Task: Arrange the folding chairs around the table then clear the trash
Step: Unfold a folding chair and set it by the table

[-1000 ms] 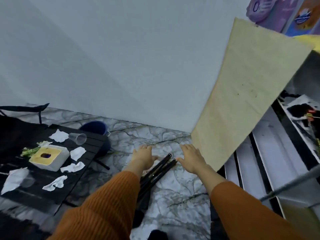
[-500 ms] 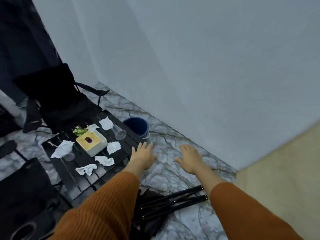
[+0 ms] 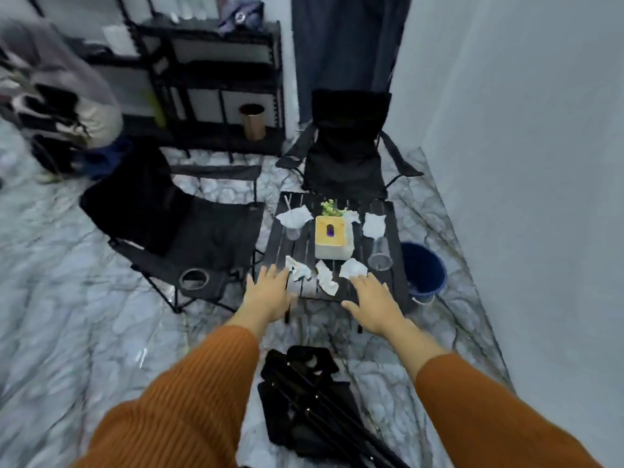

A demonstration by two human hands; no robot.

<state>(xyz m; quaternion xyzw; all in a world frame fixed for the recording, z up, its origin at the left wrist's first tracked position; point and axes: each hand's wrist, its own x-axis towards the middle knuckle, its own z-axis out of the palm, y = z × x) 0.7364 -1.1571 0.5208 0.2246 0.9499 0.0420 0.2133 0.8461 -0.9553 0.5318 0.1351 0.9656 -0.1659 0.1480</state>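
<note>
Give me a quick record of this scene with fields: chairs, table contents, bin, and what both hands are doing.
Open chairs: two black folding chairs, one at the table's far end, one at its left side
Folded chair: one, lying on the floor near the person
Table: black slatted table
On table: tissue box, crumpled tissues, tipped clear plastic cup, small green plant
Bin: blue bucket on the floor, right of the table
Left hand: open, empty
Right hand: open, empty
</note>
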